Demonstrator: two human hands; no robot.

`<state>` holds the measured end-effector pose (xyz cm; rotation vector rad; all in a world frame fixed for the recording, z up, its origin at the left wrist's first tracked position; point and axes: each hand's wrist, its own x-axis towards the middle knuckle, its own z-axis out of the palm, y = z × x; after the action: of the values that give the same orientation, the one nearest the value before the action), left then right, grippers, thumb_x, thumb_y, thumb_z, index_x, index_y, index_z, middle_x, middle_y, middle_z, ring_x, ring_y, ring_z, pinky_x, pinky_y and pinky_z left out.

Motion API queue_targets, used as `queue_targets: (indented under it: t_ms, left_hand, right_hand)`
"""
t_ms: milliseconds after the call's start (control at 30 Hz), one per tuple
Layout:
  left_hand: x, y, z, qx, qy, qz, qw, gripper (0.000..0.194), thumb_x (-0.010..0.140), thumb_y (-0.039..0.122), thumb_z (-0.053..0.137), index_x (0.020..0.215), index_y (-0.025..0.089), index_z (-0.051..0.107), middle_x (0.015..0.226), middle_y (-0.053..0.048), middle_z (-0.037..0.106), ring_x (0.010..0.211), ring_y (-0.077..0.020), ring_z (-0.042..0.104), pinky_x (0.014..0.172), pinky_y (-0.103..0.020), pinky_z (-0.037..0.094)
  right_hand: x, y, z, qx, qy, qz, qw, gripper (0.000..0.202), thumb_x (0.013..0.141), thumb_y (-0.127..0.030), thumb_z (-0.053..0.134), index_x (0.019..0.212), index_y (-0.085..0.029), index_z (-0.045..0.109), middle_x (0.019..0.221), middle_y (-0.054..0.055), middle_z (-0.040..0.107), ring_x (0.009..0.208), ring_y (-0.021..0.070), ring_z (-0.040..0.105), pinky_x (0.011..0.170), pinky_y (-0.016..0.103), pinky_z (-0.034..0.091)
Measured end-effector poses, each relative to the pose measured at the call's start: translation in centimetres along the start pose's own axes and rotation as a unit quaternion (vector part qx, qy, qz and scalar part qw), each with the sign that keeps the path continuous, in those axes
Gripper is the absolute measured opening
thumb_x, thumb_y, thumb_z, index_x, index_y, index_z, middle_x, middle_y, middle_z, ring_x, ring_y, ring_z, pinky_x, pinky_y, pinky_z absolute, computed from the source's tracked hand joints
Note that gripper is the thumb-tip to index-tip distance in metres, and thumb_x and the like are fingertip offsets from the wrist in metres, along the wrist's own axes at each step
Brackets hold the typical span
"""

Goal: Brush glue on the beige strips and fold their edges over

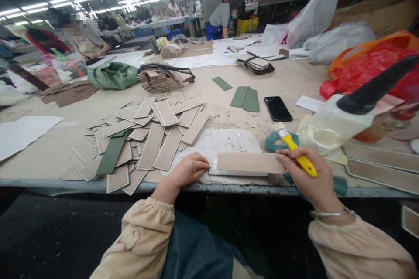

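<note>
My right hand (pixel 309 174) is closed. It carries a yellow-handled brush (pixel 299 155) and pinches the right end of a plain beige strip (pixel 250 162) between thumb and finger. This strip lies over a pale-edged backing piece (pixel 213 166), whose left end shows past it, shiny and whitish. At that left end, my left hand (pixel 190 169) has its fingertips pressed together on the backing piece's edge. Left of it spreads a loose pile of beige strips with pale borders (pixel 163 146), with a dark green strip (pixel 111 154) on top.
A white glue-smeared jug (pixel 330 128) with a black spout stands at right, beside a teal ring (pixel 273 141). Beyond are a phone (pixel 278 109), green strips (pixel 245 98), a tied bundle (pixel 160 78), and red and orange bags (pixel 376 65). Co-workers (pixel 221 17) stand farther back.
</note>
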<state>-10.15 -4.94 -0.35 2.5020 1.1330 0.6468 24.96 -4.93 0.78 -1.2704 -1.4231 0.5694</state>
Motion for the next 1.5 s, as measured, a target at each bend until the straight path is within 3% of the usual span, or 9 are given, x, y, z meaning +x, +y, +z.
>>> queue_targets:
  t_ms: [300,767,1000,1500]
  left_hand:
    - [-0.7,0.2,-0.1,0.026,-0.01,0.02,0.999,0.021,0.091,0.023,0.054,0.095,0.023,0.075,0.095,-0.006,0.072,0.085,-0.0172,0.064,0.081,-0.031,0.051]
    - [-0.5,0.7,-0.1,0.014,-0.003,0.016,1.0,0.02,0.09,0.025,0.054,0.092,0.02,0.074,0.094,-0.008,0.07,0.084,-0.0171,0.063,0.079,-0.031,0.05]
    - [-0.6,0.8,-0.1,0.012,0.002,0.018,1.0,0.019,0.089,0.028,0.058,0.086,0.018,0.073,0.092,-0.007,0.069,0.084,-0.017,0.062,0.078,-0.031,0.05]
    - [-0.5,0.8,0.1,0.037,-0.005,0.019,0.999,0.021,0.09,0.029,0.058,0.08,0.018,0.073,0.09,-0.006,0.069,0.081,-0.0154,0.059,0.075,-0.028,0.049]
  right_hand:
    - [0.2,0.4,1.4,-0.029,-0.051,-0.033,0.998,0.023,0.079,-0.034,0.07,0.08,-0.024,0.049,0.088,0.002,0.071,0.086,0.0222,0.071,0.079,0.037,0.057]
    - [0.5,1.6,2.7,-0.078,-0.097,-0.029,0.992,0.019,0.083,-0.036,0.066,0.083,-0.024,0.052,0.095,0.004,0.072,0.091,0.0228,0.07,0.082,0.039,0.055]
    - [0.8,1.6,2.9,-0.14,-0.102,-0.09,0.981,0.015,0.085,-0.035,0.062,0.083,-0.024,0.052,0.093,0.003,0.072,0.088,0.0222,0.07,0.077,0.035,0.055]
    - [0.6,1.8,3.1,-0.222,-0.098,-0.135,0.961,0.008,0.087,-0.029,0.059,0.084,-0.024,0.053,0.092,0.001,0.073,0.083,0.0196,0.07,0.068,0.027,0.053]
